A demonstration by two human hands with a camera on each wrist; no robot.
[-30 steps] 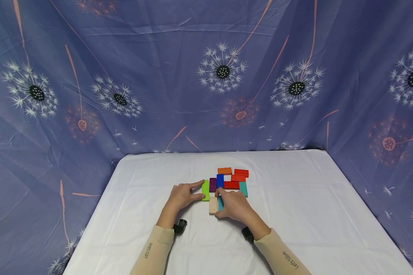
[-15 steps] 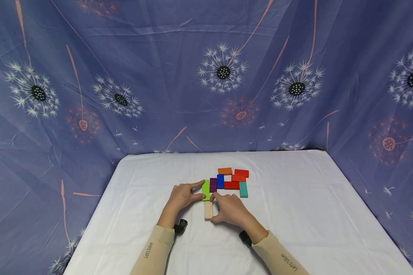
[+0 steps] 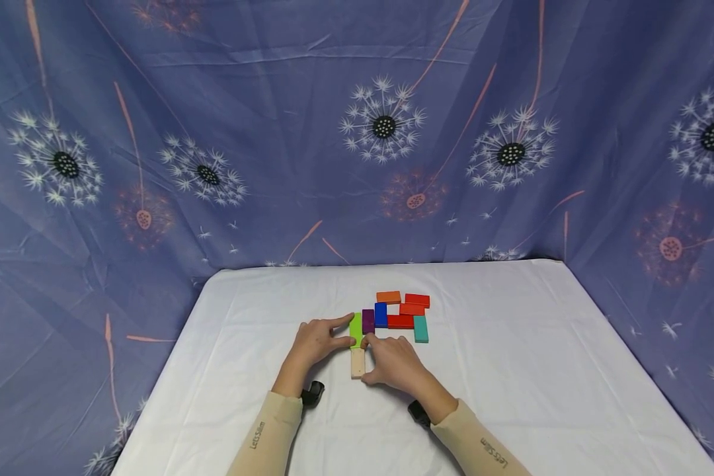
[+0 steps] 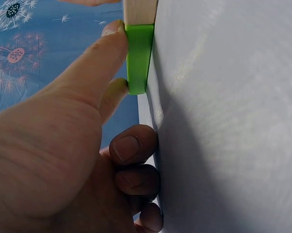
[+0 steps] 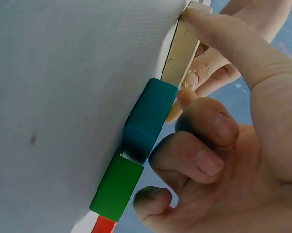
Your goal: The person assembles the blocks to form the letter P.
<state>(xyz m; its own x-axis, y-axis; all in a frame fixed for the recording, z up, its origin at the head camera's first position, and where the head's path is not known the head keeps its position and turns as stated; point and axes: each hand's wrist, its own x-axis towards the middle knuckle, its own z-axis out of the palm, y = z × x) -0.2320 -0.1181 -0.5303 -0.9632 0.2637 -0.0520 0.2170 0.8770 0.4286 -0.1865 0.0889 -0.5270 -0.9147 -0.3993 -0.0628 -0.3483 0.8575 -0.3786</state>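
My left hand holds a lime green block on the white cloth, thumb by its near end and index finger at its far end. The other fingers curl below in the left wrist view. Just in front, a pale wooden block meets the green one end to end. Thumb and index finger of my right hand pinch this wooden block by its two ends. A teal block lies beside it in the right wrist view; the right hand hides that block in the head view.
Behind my right hand, purple, blue, red and blue-green blocks lie close together. An orange block and two more reddish blocks lie farther back. A patterned curtain hangs beyond the table.
My right hand has slid the pale wooden block left and slightly toward me, from beside the teal block to the green block's near end. The left hand stays put on the green block.
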